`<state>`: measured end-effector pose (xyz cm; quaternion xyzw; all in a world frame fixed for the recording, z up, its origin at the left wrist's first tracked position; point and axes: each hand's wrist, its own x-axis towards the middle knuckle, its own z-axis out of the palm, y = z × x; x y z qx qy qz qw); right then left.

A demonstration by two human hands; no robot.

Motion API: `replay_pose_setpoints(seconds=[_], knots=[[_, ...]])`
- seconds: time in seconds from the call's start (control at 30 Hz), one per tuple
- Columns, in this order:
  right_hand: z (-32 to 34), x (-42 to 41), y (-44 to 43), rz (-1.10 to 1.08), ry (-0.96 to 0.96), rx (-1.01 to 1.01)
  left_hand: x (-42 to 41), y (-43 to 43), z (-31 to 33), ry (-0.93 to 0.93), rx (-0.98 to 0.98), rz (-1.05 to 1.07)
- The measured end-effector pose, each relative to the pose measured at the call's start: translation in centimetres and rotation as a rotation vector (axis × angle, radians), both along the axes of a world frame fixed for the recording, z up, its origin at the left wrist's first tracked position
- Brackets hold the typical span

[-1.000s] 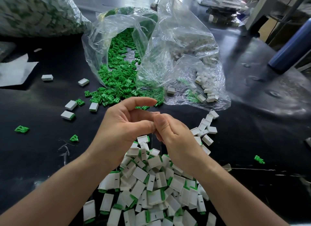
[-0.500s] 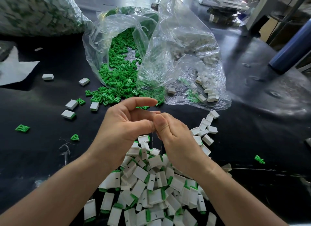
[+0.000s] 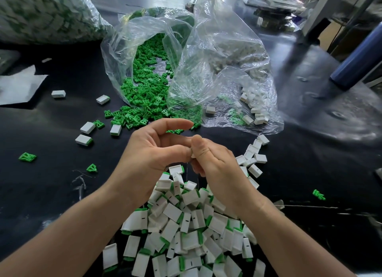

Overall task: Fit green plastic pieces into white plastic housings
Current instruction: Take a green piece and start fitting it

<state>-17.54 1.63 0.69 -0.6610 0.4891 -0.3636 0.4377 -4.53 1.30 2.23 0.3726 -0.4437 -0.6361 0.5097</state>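
My left hand (image 3: pixel 148 152) and my right hand (image 3: pixel 215 165) meet fingertip to fingertip above the table's middle. Together they pinch one small part, almost wholly hidden; only a pale sliver of a white housing (image 3: pixel 192 154) shows between the thumbs. Below my wrists lies a heap of white housings with green ends (image 3: pixel 186 225). Loose green pieces (image 3: pixel 144 107) spill from an open clear bag (image 3: pixel 124 49) just beyond my hands. Plain white housings (image 3: pixel 254 152) trail to the right of my right hand.
A second clear bag (image 3: pixel 237 60) holds white housings. Stray green pieces (image 3: pixel 27 157) and single housings (image 3: pixel 83 140) dot the black table (image 3: pixel 51 194) at left. A big filled bag (image 3: pixel 47 14) stands far left, white paper (image 3: pixel 18 86) at the left edge, a blue cylinder (image 3: pixel 359 64) far right.
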Motion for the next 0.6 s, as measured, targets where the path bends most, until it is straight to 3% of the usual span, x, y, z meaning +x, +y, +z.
replay_pose_setpoints(seconds=[0.2,0.37,0.6], knots=[[0.5,-1.0,-0.5,-0.072,0.076,0.039,0.2,-0.1,0.0,-0.037,-0.001,0.021],[1.2,-2.1,-1.2,-0.198,-0.056,0.01,0.3,-0.4,-0.4,-0.106,0.02,0.066],[1.1,-2.0,-0.9,-0.097,-0.027,-0.062,0.4,-0.4,-0.5,-0.216,-0.04,0.063]])
